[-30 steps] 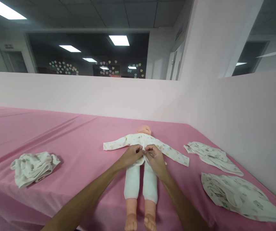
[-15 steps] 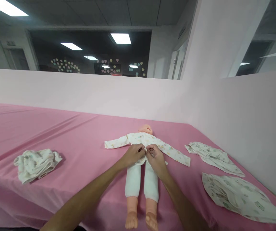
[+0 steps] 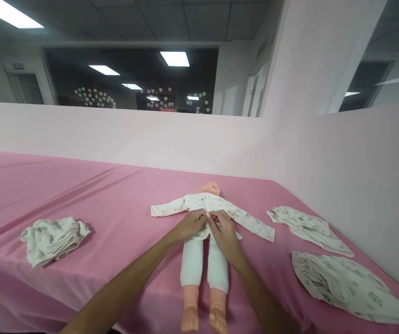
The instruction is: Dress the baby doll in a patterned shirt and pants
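A baby doll (image 3: pixel 210 187) lies on its back on the pink cloth, head away from me and bare feet toward me. It wears a white patterned shirt (image 3: pixel 251 222) with long sleeves spread to both sides, and white trousers (image 3: pixel 191 263). Over the shirt's front, at the belly, my left hand (image 3: pixel 195 222) pinches the fabric edge. My right hand (image 3: pixel 223 228) is closed on the same front edge just beside it, fingertips nearly touching. What small part lies between the fingertips is hidden.
A crumpled white patterned garment (image 3: pixel 55 240) lies at the left on the pink table cover (image 3: pixel 123 199). Two more patterned garments, one farther back (image 3: pixel 308 228) and one nearer (image 3: pixel 348 285), lie at the right. A pale wall (image 3: pixel 150 139) with windows stands behind.
My right hand's fingers have shifted slightly to the left along the shirt front. My left hand has moved slightly left too. The doll and the other garments lie as before.
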Motion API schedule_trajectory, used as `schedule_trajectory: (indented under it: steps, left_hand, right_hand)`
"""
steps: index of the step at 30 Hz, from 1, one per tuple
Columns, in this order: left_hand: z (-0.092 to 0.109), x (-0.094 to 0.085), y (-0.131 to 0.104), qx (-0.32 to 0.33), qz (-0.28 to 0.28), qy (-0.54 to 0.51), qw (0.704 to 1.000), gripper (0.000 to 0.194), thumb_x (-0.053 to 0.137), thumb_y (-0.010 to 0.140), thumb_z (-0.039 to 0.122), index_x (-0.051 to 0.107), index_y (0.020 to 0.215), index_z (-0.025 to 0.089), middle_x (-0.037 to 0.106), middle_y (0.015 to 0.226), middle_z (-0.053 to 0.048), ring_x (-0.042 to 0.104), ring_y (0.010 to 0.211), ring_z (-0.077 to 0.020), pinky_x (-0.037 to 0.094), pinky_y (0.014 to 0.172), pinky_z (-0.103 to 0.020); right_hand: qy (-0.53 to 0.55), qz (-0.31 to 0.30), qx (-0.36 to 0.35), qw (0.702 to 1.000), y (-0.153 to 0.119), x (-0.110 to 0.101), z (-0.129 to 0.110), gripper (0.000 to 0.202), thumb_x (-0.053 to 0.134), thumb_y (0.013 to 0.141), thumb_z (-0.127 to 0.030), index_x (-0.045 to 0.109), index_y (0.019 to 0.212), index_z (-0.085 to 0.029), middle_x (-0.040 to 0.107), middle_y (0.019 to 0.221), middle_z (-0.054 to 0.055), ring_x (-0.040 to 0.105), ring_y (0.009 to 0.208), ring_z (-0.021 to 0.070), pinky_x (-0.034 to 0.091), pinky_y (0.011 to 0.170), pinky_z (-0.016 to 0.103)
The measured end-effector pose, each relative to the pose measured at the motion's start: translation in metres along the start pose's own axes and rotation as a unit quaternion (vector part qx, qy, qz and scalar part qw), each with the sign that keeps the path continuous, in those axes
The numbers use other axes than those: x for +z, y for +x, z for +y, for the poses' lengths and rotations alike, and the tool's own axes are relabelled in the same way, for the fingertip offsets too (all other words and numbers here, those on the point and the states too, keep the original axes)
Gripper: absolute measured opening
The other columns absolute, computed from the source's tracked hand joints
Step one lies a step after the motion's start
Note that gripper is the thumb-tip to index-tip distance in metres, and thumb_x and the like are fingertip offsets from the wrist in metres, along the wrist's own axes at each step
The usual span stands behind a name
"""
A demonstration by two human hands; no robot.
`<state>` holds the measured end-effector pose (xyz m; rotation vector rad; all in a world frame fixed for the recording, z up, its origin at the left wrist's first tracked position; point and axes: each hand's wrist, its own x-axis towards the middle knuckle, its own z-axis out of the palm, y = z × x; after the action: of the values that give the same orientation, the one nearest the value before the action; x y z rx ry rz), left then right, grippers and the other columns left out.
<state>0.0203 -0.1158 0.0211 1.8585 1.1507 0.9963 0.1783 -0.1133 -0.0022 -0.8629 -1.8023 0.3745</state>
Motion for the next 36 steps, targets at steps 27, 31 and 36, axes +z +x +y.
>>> schedule_trajectory:
  steps: [27,31,36]
  left_hand:
    - [0.001,0.01,-0.003,0.028,0.093,-0.038,0.995,0.013,0.05,0.085,0.031,0.052,0.082,0.019,0.051,0.07,0.004,0.046,0.06,-0.0102,0.036,0.057,-0.022]
    - [0.001,0.012,-0.004,0.035,0.131,0.001,0.991,0.013,0.051,0.085,0.031,0.055,0.087,0.019,0.055,0.073,0.002,0.051,0.065,-0.0127,0.039,0.061,-0.024]
    - [-0.017,-0.004,0.007,-0.035,0.276,0.076,0.958,0.019,0.052,0.083,0.031,0.054,0.096,0.018,0.06,0.093,-0.004,0.055,0.086,-0.0182,0.041,0.073,-0.029]
  right_hand:
    - [-0.057,0.048,-0.017,0.997,-0.006,0.004,-0.003,0.013,0.051,0.091,-0.029,0.062,0.091,-0.023,0.064,0.089,0.006,0.056,0.09,0.0237,0.044,0.085,0.04]
    - [-0.059,0.051,-0.04,0.996,-0.007,0.003,-0.009,0.016,0.049,0.091,-0.027,0.063,0.087,-0.023,0.066,0.087,0.005,0.056,0.087,0.0227,0.043,0.084,0.039]
    - [-0.051,0.153,0.042,0.986,-0.003,-0.005,0.007,0.019,0.048,0.088,-0.031,0.063,0.079,-0.023,0.066,0.084,0.006,0.057,0.085,0.0231,0.044,0.08,0.038]
